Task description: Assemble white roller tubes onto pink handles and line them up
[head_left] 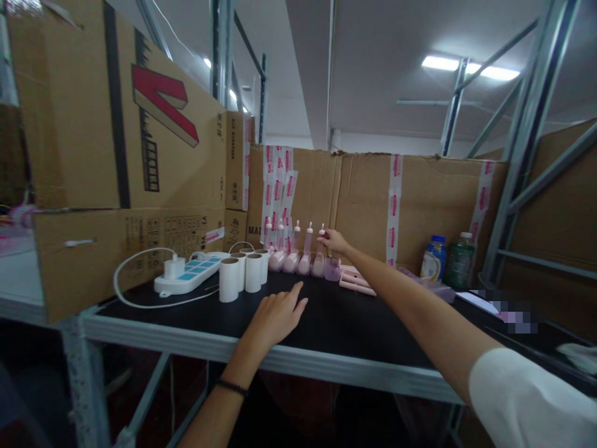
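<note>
A row of several pink, long-necked bottles (305,261) with rounded bases and small pointed tips stands at the back of the black table top (321,323). My right hand (334,241) reaches forward to the rightmost bottle (319,264), its fingers closed around the top of the neck. Just right of that bottle sits a short purple see-through container (333,269), with a pink case-like object (357,280) beside it. My left hand (278,314) hovers near the front of the table, fingers apart and holding nothing.
White paper-like tubes (229,281) stand left of the bottles, beside a white and blue power strip (191,274) with a looping cord. Blue (435,258) and green (459,261) bottles are at the right. Cardboard walls (364,205) and metal shelf posts enclose the table.
</note>
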The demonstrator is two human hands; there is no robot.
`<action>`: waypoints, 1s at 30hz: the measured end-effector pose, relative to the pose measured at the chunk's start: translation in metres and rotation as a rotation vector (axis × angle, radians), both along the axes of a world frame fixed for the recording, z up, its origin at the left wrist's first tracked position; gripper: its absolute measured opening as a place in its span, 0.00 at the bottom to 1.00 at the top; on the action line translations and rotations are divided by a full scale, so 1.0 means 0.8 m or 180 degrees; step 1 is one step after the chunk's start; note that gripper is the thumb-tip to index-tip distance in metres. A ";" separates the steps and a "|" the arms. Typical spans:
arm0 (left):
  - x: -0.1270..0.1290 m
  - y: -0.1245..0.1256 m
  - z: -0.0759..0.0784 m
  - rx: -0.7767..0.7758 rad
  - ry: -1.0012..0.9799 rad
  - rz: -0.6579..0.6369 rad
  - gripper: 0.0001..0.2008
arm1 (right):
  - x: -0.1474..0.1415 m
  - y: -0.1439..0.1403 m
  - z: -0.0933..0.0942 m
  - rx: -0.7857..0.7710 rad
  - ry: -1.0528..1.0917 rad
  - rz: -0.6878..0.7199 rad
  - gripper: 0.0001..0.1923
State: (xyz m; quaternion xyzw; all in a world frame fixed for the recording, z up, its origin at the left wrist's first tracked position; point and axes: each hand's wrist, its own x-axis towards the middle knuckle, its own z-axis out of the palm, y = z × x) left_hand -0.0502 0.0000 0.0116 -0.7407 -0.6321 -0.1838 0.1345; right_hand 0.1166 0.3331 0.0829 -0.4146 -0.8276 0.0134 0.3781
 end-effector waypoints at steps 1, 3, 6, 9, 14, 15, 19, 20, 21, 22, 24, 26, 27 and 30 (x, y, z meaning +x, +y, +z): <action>0.000 0.000 0.000 -0.0001 0.0005 -0.0005 0.28 | -0.001 -0.001 0.000 -0.0005 -0.0010 -0.0011 0.10; 0.000 0.000 0.000 -0.0012 0.0007 -0.0002 0.28 | -0.002 -0.002 0.001 -0.0024 -0.0037 -0.0028 0.09; 0.000 0.001 0.001 -0.0007 0.0015 0.0016 0.27 | -0.001 -0.005 0.004 -0.0059 -0.0112 -0.0034 0.10; 0.000 0.002 0.000 0.0012 0.0016 0.0020 0.27 | 0.006 -0.010 0.009 -0.0103 -0.0235 -0.0008 0.16; 0.000 0.002 -0.001 0.0009 0.0017 0.0028 0.27 | 0.028 -0.026 0.025 -0.0004 -0.0425 -0.0020 0.21; 0.000 0.003 -0.001 0.0003 0.0016 0.0028 0.27 | 0.032 -0.031 0.028 0.0039 -0.0487 -0.0017 0.19; 0.001 0.002 0.001 -0.0043 -0.0006 0.0028 0.28 | 0.047 -0.058 0.027 0.0097 -0.0847 0.0073 0.09; 0.001 0.001 0.001 -0.0054 -0.0012 0.0035 0.28 | 0.050 -0.068 0.024 0.0100 -0.0927 0.0113 0.08; 0.001 0.001 0.002 -0.0064 -0.0016 0.0044 0.28 | 0.053 -0.078 0.020 0.0109 -0.0992 0.0160 0.08; 0.001 0.000 0.002 -0.0068 -0.0018 0.0057 0.28 | 0.057 -0.089 0.015 0.0126 -0.1038 0.0210 0.08; 0.001 0.000 0.002 -0.0082 -0.0010 0.0080 0.28 | 0.067 -0.112 0.007 0.0193 -0.1078 0.0309 0.08; 0.001 0.000 0.002 -0.0082 0.0007 0.0084 0.28 | 0.082 -0.135 0.000 0.0288 -0.1068 0.0374 0.10; 0.001 0.001 0.002 -0.0078 0.0014 0.0078 0.28 | 0.092 -0.145 -0.003 0.0333 -0.1051 0.0383 0.10; 0.001 0.002 0.002 -0.0065 0.0025 0.0059 0.27 | 0.129 -0.170 -0.007 0.0529 -0.0955 0.0324 0.11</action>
